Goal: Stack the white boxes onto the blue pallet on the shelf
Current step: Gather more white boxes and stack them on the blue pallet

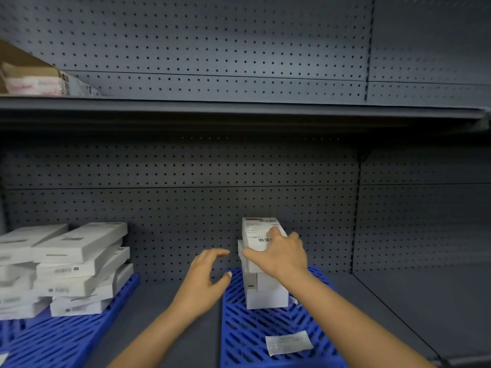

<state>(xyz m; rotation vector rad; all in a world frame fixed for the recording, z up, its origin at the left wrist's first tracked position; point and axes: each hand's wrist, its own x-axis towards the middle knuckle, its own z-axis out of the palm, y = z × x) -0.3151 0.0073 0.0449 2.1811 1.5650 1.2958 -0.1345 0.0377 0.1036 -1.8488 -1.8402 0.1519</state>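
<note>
Over blue pallet [247,333], right hand [281,257] gripping top white box [255,229], left hand [204,280] alongside, fingers loosely spread

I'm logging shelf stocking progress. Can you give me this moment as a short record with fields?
right grip: holds the top white box, thumb on its side, fingers over its label
left grip: open, empty, beside the stack
stack: white boxes on the right blue pallet
left blue pallet: bears a pile of white boxes
packet: lies flat on the right blue pallet, near edge
upper shelf: cardboard box at far left
</note>
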